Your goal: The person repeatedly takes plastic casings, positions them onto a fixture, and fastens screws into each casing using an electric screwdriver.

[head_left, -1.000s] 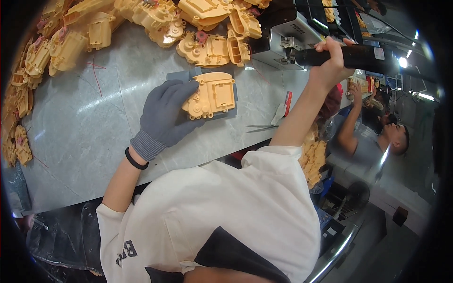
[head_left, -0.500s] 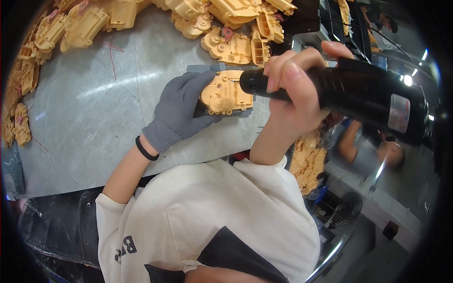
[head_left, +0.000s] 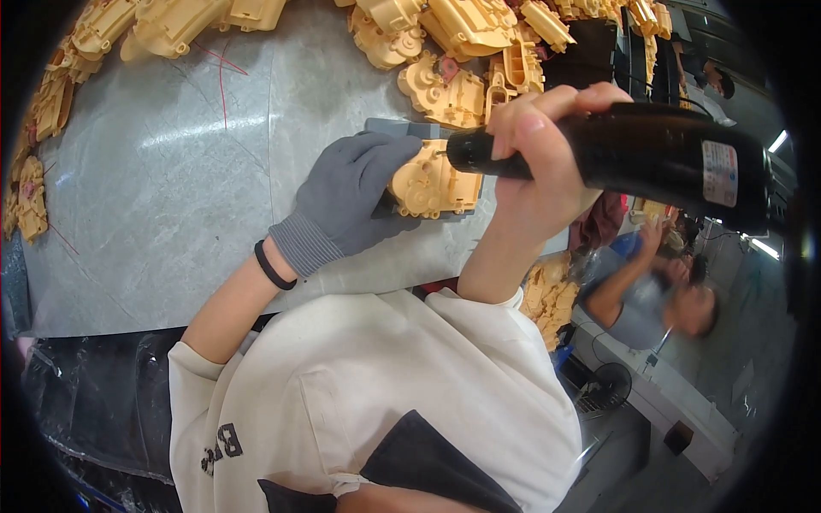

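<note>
The gloved left hand (head_left: 355, 192), half-curled, holds the left end of the yellow housing (head_left: 438, 195). The bare right hand (head_left: 547, 150) is wrapped around a black power driver (head_left: 667, 158), nose at the housing. The housing, probably light, stiff plastic, is best held by its side walls. It sits on a grey block (head_left: 385, 127) near the worktop's (head_left: 188, 197) front edge; more housings (head_left: 466, 30) lie beyond.

reaching forward with bare forearms (head_left: 233, 299), holding the gray-gloved left hand (head_left: 349, 190) low with thumb (head_left: 398, 226) spread from bent fingers (head_left: 389, 156), holding the ungloved right hand (head_left: 552, 154) higher with fingers curled in a grip
</note>
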Tool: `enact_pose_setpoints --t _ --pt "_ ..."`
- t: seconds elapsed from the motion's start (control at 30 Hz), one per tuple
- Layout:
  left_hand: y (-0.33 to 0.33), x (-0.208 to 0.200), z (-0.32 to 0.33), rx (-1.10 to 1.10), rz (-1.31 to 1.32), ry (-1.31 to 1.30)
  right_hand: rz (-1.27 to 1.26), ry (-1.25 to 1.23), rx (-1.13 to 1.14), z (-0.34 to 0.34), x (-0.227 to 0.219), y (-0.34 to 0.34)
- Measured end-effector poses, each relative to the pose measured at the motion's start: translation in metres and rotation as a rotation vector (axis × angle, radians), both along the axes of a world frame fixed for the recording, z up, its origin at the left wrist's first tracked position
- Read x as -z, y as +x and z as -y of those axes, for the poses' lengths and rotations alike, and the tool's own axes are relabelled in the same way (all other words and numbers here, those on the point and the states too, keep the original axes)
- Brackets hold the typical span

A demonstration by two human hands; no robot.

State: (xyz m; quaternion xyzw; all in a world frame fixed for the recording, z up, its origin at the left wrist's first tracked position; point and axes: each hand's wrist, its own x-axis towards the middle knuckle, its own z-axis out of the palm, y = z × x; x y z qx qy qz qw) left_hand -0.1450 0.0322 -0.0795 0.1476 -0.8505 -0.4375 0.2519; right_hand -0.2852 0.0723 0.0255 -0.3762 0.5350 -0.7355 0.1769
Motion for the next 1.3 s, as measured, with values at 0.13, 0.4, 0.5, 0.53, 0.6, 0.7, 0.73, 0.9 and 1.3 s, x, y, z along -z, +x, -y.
enact_pose_setpoints --t 0.13,0.4,0.5,0.53,0.6,0.7,0.73,0.9,1.3 --pt "-0.003 0.002 0.0 -0.016 -0.004 -0.006 0.064 -0.037 -0.027 -0.002 0.0 -0.005" --pt "-0.012 0.002 0.003 0.05 0.041 -0.14 -0.248 0.213 -0.001 0.001 -0.01 0.007" --pt "-0.015 0.004 0.008 0.137 0.05 -0.1 -0.259 0.261 -0.072 0.011 -0.007 0.003" --pt "-0.017 0.001 0.011 0.147 0.058 -0.116 -0.093 0.157 -0.14 0.011 0.0 0.0" --pt "-0.019 -0.003 0.012 0.156 0.063 -0.133 -0.17 0.161 -0.124 0.01 -0.001 0.0" --pt "-0.019 -0.005 0.013 0.192 0.109 -0.114 -0.255 0.15 -0.086 0.009 -0.002 0.003" --pt "-0.019 -0.005 0.013 0.188 0.085 -0.119 -0.262 0.14 -0.065 0.007 -0.002 0.005" --pt "-0.019 -0.006 0.013 0.171 0.077 -0.073 -0.291 0.103 -0.098 0.009 0.004 0.0" --pt "-0.017 0.001 0.009 0.141 0.11 -0.08 -0.261 0.088 -0.05 0.004 0.002 0.006"
